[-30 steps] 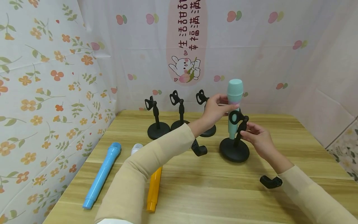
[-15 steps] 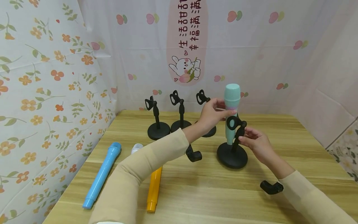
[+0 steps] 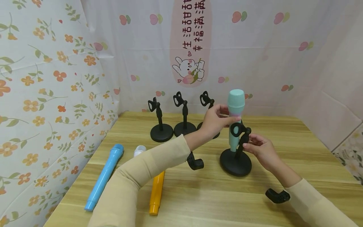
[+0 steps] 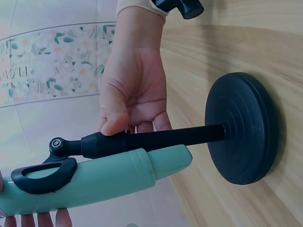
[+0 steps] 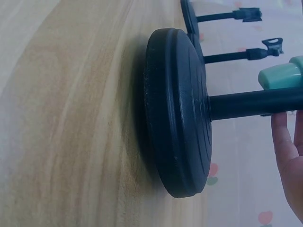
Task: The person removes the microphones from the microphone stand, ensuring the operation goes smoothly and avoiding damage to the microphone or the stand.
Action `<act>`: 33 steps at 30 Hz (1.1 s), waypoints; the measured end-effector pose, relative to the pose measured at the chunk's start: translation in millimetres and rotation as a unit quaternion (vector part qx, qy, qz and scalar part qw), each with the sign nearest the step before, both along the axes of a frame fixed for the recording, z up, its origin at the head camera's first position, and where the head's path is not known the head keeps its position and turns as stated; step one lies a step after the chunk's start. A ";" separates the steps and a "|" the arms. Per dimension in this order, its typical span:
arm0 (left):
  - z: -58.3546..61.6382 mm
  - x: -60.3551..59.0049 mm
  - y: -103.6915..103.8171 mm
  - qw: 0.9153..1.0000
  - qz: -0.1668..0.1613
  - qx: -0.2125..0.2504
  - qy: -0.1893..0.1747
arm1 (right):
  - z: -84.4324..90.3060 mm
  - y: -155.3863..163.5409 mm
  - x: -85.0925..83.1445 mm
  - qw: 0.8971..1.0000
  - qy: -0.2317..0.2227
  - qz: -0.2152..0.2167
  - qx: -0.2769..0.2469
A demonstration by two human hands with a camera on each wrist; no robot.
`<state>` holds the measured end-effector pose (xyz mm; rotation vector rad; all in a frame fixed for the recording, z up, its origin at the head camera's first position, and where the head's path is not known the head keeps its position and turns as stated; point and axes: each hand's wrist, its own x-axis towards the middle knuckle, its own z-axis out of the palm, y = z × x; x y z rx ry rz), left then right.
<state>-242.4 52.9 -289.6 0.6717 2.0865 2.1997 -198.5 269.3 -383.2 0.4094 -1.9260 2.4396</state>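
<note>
A mint-green toy microphone (image 3: 236, 104) stands upright in the clip (image 3: 237, 128) of a black stand (image 3: 236, 162) on the wooden table (image 3: 215, 201). My left hand (image 3: 224, 117) grips the microphone just below its head. My right hand (image 3: 250, 144) holds the stand's post from the right, fingers curled round it. In the left wrist view the clip (image 4: 45, 175) wraps the microphone body (image 4: 104, 177), and the right hand (image 4: 132, 94) grips the post (image 4: 165, 138) above the round base (image 4: 246, 127). The right wrist view shows the base (image 5: 177, 113) flat on the table, with the post (image 5: 255, 104) beside my fingers (image 5: 286, 156).
Three more black stands (image 3: 161, 121) (image 3: 185, 116) (image 3: 206, 100) stand empty along the back. A blue microphone (image 3: 105, 176) and an orange one (image 3: 156, 192) lie at the left front. Floral cloth walls close the left, back and right sides.
The stand with the green microphone has shifted slightly toward me on the table. Both hands keep the same grips.
</note>
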 end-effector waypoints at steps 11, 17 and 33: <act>-4.0 5.4 -0.2 1.000 -0.002 0.012 -0.003 | -1.2 -1.9 4.8 1.000 0.010 0.015 -0.022; -6.1 8.0 -1.2 1.000 0.003 0.009 -0.004 | -3.5 -3.1 6.0 1.000 0.011 0.011 -0.019; -15.1 9.7 -3.2 1.000 0.002 0.013 0.010 | -9.4 -5.1 7.4 1.000 -0.004 -0.006 0.019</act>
